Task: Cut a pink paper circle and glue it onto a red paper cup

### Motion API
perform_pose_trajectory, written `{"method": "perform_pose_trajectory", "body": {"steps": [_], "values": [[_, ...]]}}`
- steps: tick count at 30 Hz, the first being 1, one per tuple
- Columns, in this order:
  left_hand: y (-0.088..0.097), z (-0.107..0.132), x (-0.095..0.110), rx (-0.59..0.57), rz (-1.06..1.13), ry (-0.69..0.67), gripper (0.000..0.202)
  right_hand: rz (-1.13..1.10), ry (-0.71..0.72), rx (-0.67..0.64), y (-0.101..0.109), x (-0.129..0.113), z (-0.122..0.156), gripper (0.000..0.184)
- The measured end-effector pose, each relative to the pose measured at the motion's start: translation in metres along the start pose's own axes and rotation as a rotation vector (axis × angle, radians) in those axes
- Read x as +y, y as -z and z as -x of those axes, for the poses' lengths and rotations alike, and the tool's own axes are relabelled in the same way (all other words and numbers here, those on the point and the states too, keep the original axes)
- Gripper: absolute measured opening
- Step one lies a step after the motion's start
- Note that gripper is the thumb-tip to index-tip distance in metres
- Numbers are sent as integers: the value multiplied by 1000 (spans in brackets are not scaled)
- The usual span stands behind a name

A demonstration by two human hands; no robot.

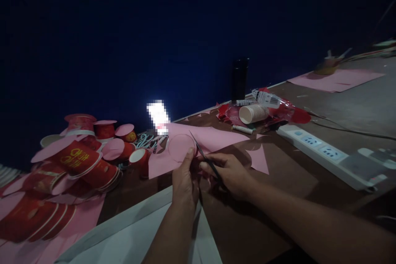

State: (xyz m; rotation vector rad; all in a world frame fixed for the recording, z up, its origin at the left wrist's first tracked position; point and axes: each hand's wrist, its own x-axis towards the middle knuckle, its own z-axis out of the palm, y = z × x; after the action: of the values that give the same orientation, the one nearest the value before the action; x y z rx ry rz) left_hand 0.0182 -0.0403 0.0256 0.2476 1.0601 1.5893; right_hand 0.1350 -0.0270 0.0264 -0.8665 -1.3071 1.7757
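Observation:
A sheet of pink paper (210,137) with a circle outlined on it is pinched in my left hand (186,173), the thumb lying at the circle's lower edge. My right hand (232,173) is closed around a pair of dark scissors (210,164). Their pointed blade reaches up and left beside the circle's right side; the handle loops are mostly hidden by my fingers. A pink offcut (259,159) with a curved edge lies right of my hands. Left of the sheet, a red paper cup (140,163) rests on its side.
Many red paper cups (80,159), some with pink discs, are heaped at the left. A white power strip (324,154) lies at the right. Behind my hands are stacked paper cups (254,114), a plastic wrapper (287,109), a marker (243,129) and a dark cylinder (240,79).

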Motion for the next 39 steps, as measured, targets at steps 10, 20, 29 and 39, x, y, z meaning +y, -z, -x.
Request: {"method": "perform_pose_trajectory", "body": {"steps": [10, 20, 29, 39], "values": [[0, 0, 0, -35, 49, -55, 30, 25, 23, -40, 3, 4, -1, 35], [-1, -1, 3, -15, 51, -81, 28, 28, 45, -40, 3, 0, 1, 35], [0, 0, 5, -37, 52, -74, 34, 8, -4, -55, 5, 1, 0, 36], [8, -12, -1, 179, -80, -239, 42, 62, -192, -131, 14, 5, -4, 41]]}}
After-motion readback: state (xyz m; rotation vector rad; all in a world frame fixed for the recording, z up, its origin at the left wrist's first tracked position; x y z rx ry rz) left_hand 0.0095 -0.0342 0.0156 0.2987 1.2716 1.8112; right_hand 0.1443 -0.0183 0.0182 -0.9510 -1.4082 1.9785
